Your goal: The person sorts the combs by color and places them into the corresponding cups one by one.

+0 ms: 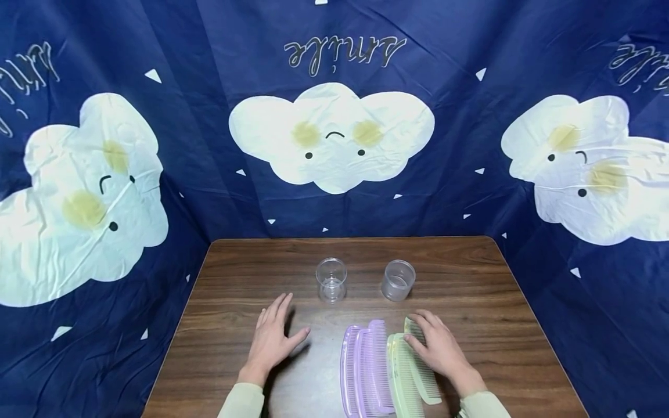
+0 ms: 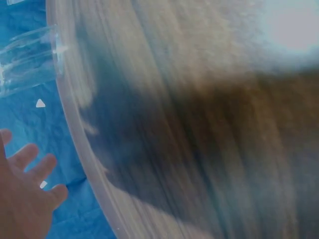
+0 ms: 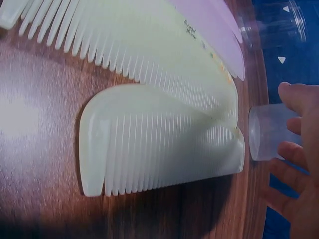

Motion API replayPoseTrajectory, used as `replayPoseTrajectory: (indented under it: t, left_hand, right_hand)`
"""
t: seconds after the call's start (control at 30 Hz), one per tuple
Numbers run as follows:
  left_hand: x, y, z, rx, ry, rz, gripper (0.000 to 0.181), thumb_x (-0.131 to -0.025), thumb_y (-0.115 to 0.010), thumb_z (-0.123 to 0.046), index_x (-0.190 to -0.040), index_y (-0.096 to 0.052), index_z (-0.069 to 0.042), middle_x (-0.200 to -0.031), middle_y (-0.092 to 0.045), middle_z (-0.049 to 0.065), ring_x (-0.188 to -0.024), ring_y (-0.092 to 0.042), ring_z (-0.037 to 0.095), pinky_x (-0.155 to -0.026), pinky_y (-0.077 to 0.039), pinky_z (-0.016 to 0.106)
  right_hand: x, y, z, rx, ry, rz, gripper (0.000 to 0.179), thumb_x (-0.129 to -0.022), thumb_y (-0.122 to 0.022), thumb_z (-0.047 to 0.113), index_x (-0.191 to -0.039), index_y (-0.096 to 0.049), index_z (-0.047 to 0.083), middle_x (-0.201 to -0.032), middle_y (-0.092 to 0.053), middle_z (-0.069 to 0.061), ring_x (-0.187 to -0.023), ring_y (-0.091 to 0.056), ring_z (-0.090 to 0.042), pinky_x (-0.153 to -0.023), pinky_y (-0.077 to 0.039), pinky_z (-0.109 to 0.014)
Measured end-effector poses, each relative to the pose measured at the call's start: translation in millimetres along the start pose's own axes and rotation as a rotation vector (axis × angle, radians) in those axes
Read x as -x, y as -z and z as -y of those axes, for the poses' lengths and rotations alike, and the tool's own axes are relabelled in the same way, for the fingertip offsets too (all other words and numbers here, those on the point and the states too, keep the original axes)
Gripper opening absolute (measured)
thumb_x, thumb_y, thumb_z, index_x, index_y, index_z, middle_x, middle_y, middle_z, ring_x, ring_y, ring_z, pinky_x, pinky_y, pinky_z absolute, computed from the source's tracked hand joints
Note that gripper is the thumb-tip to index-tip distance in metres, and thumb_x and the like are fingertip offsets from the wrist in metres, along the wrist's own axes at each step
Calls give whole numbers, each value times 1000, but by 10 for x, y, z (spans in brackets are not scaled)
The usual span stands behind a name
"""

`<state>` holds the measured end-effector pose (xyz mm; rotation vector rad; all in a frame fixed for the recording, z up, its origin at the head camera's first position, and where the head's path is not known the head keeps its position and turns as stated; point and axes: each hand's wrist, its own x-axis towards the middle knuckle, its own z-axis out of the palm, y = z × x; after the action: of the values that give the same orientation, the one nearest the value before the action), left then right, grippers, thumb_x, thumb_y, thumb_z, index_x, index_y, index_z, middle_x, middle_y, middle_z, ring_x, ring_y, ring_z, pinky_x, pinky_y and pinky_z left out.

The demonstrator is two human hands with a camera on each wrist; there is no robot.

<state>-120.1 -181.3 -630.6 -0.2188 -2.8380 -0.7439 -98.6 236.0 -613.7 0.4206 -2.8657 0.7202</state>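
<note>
Fingers spread, my left hand (image 1: 271,342) hovers or rests over the table to the left of the combs, holding nothing. My right hand (image 1: 441,347) reaches over the far end of a pale green comb (image 1: 430,386), its fingers loosely bent; whether they touch it is hard to tell. In the right wrist view that comb (image 3: 149,149) lies partly beneath a second green comb (image 3: 149,45), and the right hand (image 3: 301,164) shows no grip on either. Purple combs (image 1: 373,366) lie overlapped just left of the green ones, teeth facing right.
Two clear cups stand beyond the combs: a left one (image 1: 331,281) and a cloudier right one (image 1: 398,281). All lie on a wood-grain table (image 1: 235,278). Dark blue cloth (image 1: 198,116) with cloud prints hangs around the back and both sides.
</note>
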Motion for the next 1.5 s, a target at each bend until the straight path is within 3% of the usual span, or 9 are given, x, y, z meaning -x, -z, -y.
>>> replayPoseTrajectory:
  t: [0.2, 0.33, 0.5, 0.8, 1.1, 1.33, 1.5]
  left_hand:
    - [-43, -5, -26, 15, 7, -3, 94, -78, -70, -61, -154, -25, -28, -154, -33, 3, -138, -36, 27, -115, -22, 56]
    - [-81, 1, -42, 29, 7, -3, 96, -77, -70, -61, -154, -21, -32, -154, -33, 3, -138, -35, 27, -115, -22, 56]
    - [-116, -10, -68, 44, 7, -13, 96, -77, -68, -65, -153, -26, -27, -153, -35, 4, -138, -36, 28, -114, -24, 57]
    - [-155, -84, -111, 89, -4, -13, 96, -76, -71, -62, -153, -29, -23, -153, -35, 5, -138, -36, 26, -112, -27, 57]
    - [-237, -104, -114, 124, 26, 29, 102, -73, -75, -59, -154, -25, -20, -154, -32, 4, -139, -34, 26, -113, -25, 56]
    - [-283, -134, -124, 169, 19, 22, 101, -72, -79, -54, -152, -28, -19, -153, -34, 3, -137, -37, 28, -111, -27, 59]
    - [-308, -133, -119, 201, 25, 53, 101, -71, -80, -53, -152, -28, -22, -154, -33, 2, -137, -38, 28, -110, -29, 58]
  right_hand:
    - [-33, -7, 77, -33, 1, 27, 54, -85, -74, 36, -130, -60, 10, -132, -57, -12, -121, -54, -32, -103, -41, -55]
    - [-54, -32, 100, -34, -4, 32, 57, -84, -74, 40, -133, -58, 14, -131, -57, -8, -120, -55, -29, -99, -46, -52]
    - [-81, -57, 137, -57, -7, 37, 58, -83, -74, 41, -134, -57, 16, -128, -58, -1, -117, -57, -25, -95, -49, -49]
    - [-111, -133, 189, -103, -12, 85, 64, -80, -77, 43, -134, -57, 14, -130, -56, 3, -121, -54, -21, -101, -46, -45]
    - [-180, -179, 254, -146, 51, 43, 66, -74, -83, 37, -131, -59, 12, -127, -59, 2, -115, -58, -20, -96, -49, -45]
    - [-211, -191, 286, -194, 27, 109, 70, -73, -84, 37, -132, -58, 10, -128, -59, 0, -117, -56, -22, -99, -47, -47]
    - [-228, -232, 298, -217, 46, 132, 71, -71, -85, 37, -131, -58, 9, -126, -59, -1, -115, -57, -19, -99, -47, -44]
